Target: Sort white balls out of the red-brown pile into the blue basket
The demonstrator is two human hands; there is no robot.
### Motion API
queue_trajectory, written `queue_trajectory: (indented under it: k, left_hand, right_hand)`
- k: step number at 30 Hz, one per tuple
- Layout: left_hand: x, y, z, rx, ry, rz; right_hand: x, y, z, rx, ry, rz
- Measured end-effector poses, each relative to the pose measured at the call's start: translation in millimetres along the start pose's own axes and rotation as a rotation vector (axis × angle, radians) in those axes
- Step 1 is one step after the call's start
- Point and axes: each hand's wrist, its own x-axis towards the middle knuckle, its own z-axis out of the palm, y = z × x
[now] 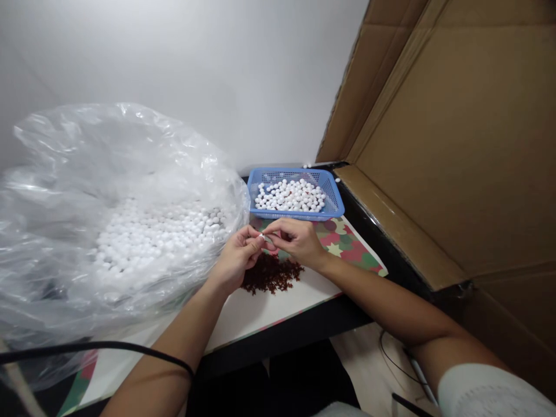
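My left hand [238, 256] is closed in a pinch on a small white ball [262, 236], which shows only in part between the fingertips. Meeting it from the right, my right hand [299, 240] has thumb and forefinger pressed together at the ball; whatever they pinch is too small to make out. A heap of small dark red-brown pieces [275, 275] lies just below both hands. Behind them stands a blue mesh basket [295, 216] holding many white balls [291, 196], with a few reddish specks among them.
To the left, a large clear plastic bag [130, 130] bulges open around many white balls [147, 234]. A patterned sheet [347, 246] and a white sheet [256, 313] cover the table. Cardboard [456, 127] rises on the right. A black cable [108, 346] crosses near my left forearm.
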Motion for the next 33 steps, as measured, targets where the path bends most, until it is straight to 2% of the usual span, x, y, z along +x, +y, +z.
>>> queue_trajectory:
  k: [6,16,20,25,30,33]
  left_hand:
    - [0,0,0,-0.036,0.012,0.001]
    - [0,4,0,-0.006,0.029,0.011]
    - [-1,6,2,0.032,0.035,-0.012]
    - [-2,10,3,0.031,0.073,-0.054]
    - [-1,13,-4,0.054,0.069,-0.022]
    - [0,17,-9,0.034,0.144,-0.012]
  right_hand:
    - [0,-2,0,0.018,-0.031,-0.062]
    - [3,-1,0,0.004,-0.094,-0.08]
    - [3,2,0,0.001,-0.141,-0.075]
    - [6,4,-4,0.014,-0.19,-0.146]
    - [13,-6,-9,-0.095,-0.164,-0.163]
    - [25,-9,-22,-0.161,-0.031,-0.062]
